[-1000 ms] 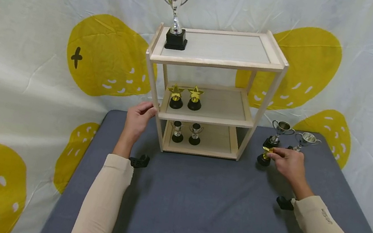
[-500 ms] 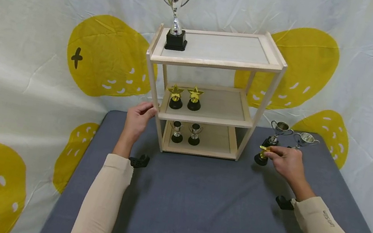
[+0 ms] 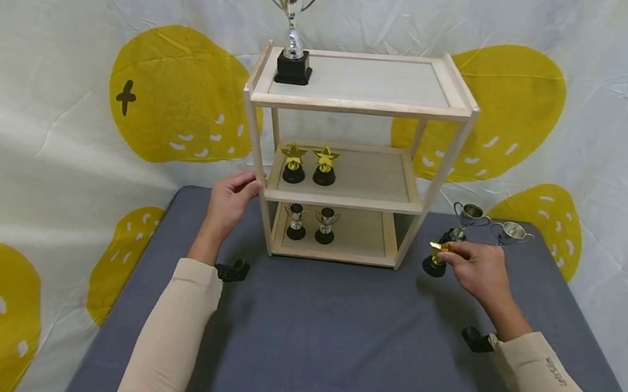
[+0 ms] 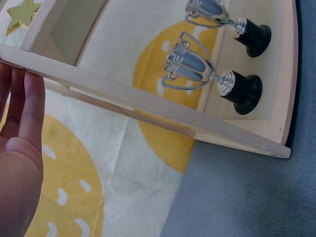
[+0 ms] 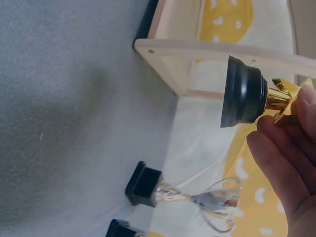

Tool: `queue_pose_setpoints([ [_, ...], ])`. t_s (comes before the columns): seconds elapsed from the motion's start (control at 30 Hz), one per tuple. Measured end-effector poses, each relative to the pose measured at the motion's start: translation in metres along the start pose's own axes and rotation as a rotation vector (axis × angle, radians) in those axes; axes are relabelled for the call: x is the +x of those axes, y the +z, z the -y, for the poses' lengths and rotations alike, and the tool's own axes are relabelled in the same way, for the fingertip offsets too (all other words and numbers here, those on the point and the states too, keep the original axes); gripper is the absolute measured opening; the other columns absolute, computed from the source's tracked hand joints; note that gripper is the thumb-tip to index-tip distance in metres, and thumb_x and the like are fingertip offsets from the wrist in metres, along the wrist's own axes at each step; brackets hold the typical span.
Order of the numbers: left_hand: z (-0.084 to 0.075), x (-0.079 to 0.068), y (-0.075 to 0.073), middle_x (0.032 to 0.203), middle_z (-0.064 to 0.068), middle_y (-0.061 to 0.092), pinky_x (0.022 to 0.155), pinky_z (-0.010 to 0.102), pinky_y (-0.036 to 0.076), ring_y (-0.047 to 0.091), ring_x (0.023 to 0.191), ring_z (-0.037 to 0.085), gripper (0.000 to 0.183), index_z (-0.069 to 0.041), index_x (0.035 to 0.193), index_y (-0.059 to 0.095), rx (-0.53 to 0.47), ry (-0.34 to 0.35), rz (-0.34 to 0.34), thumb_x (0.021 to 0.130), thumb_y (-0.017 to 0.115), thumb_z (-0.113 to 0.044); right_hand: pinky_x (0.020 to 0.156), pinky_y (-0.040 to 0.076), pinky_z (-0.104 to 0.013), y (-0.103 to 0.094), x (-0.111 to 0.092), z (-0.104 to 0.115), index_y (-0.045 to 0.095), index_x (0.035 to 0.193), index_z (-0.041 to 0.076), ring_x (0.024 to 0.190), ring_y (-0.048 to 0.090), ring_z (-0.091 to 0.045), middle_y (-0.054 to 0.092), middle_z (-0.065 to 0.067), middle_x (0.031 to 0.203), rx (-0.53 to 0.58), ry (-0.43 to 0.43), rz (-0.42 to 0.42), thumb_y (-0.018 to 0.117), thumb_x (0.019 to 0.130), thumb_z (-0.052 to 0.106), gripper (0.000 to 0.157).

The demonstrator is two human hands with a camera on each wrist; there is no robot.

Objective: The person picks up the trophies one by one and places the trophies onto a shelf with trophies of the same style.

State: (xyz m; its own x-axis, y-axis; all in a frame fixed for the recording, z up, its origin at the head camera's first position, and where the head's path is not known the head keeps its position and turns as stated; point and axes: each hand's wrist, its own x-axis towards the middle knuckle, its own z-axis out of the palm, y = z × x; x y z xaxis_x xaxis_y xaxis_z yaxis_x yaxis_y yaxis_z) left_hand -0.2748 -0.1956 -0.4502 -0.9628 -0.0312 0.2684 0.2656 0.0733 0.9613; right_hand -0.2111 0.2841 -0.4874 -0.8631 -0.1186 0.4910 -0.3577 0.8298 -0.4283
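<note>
My right hand point(image 3: 480, 271) pinches a small gold star trophy point(image 5: 279, 98) by its star. Its round black base point(image 5: 242, 94) hangs clear of the table, and the fingers cover part of the star. My left hand point(image 3: 231, 202) grips the left front post of a pale wooden three-tier shelf point(image 3: 344, 205) at the middle tier's height; in the left wrist view its fingertips point(image 4: 32, 94) meet the post. Two gold star trophies point(image 3: 325, 164) stand on the middle tier. Below them, on the bottom tier, are two small silver cup trophies point(image 4: 190, 66).
A large silver cup trophy point(image 3: 295, 24) stands at the left of the top tier. Two more silver cups point(image 3: 511, 233) stand on the grey-covered table point(image 3: 324, 352), right of the shelf and behind my right hand. A patterned cloth point(image 3: 46, 72) hangs behind.
My right hand has moved slightly left toward the shelf, carrying the star trophy. My left hand stays at the shelf post.
</note>
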Motion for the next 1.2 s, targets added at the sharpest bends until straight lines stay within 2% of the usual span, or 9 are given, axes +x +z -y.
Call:
queue_pose_setpoints([
  [0.33, -0.001, -0.001, 0.0, 0.111, -0.01, 0.065, 0.093, 0.015, 0.058, 0.066, 0.103, 0.002, 0.036, 0.009, 0.132, 0.067, -0.006, 0.007, 0.009, 0.103, 0.066, -0.012, 0.055, 0.049, -0.023, -0.007, 0.002, 0.016, 0.083, 0.098, -0.002, 0.071, 0.075, -0.035, 0.079, -0.022, 0.087, 0.022, 0.002, 0.008, 0.083, 0.087, 0.007, 0.015],
  [0.4, -0.001, -0.001, 0.0, 0.11, -0.011, 0.065, 0.092, 0.015, 0.058, 0.066, 0.102, 0.002, 0.035, 0.009, 0.131, 0.068, -0.007, 0.012, 0.007, 0.103, 0.066, -0.011, 0.054, 0.047, -0.023, -0.008, 0.003, 0.019, 0.083, 0.097, -0.002, 0.066, 0.073, -0.031, 0.079, -0.021, 0.086, 0.025, -0.005, 0.005, 0.083, 0.087, 0.007, 0.014],
  [0.53, -0.001, -0.001, 0.0, 0.111, -0.01, 0.065, 0.091, 0.014, 0.058, 0.066, 0.101, 0.002, 0.034, 0.009, 0.13, 0.068, -0.01, 0.015, -0.001, 0.102, 0.066, -0.01, 0.051, 0.044, -0.023, -0.01, 0.005, 0.026, 0.084, 0.094, 0.0, 0.058, 0.065, -0.015, 0.079, -0.018, 0.081, 0.029, -0.025, -0.007, 0.084, 0.085, 0.008, 0.012],
  [0.63, -0.001, -0.001, 0.0, 0.111, -0.01, 0.065, 0.091, 0.014, 0.058, 0.066, 0.1, 0.001, 0.034, 0.01, 0.13, 0.069, -0.016, 0.016, -0.004, 0.102, 0.067, -0.009, 0.05, 0.044, -0.023, -0.012, 0.006, 0.031, 0.084, 0.093, 0.0, 0.058, 0.064, -0.013, 0.079, -0.017, 0.08, 0.041, -0.038, -0.013, 0.085, 0.084, 0.008, 0.012],
  [0.83, -0.001, -0.001, -0.001, 0.108, -0.014, 0.066, 0.091, 0.014, 0.058, 0.066, 0.101, 0.002, 0.034, 0.009, 0.13, 0.069, -0.006, 0.026, 0.001, 0.102, 0.066, -0.011, 0.049, 0.046, -0.022, -0.013, 0.008, 0.038, 0.084, 0.095, -0.001, 0.058, 0.067, -0.018, 0.079, -0.018, 0.081, 0.067, -0.044, -0.004, 0.085, 0.085, 0.007, 0.013],
  [1.2, 0.0, 0.0, -0.001, 0.109, -0.012, 0.065, 0.092, 0.013, 0.057, 0.065, 0.102, 0.002, 0.035, 0.009, 0.13, 0.069, 0.002, 0.011, 0.006, 0.103, 0.066, -0.013, 0.05, 0.047, -0.02, -0.015, 0.011, 0.049, 0.083, 0.096, -0.002, 0.063, 0.071, -0.028, 0.079, -0.02, 0.082, 0.077, -0.047, -0.003, 0.086, 0.084, 0.006, 0.015],
])
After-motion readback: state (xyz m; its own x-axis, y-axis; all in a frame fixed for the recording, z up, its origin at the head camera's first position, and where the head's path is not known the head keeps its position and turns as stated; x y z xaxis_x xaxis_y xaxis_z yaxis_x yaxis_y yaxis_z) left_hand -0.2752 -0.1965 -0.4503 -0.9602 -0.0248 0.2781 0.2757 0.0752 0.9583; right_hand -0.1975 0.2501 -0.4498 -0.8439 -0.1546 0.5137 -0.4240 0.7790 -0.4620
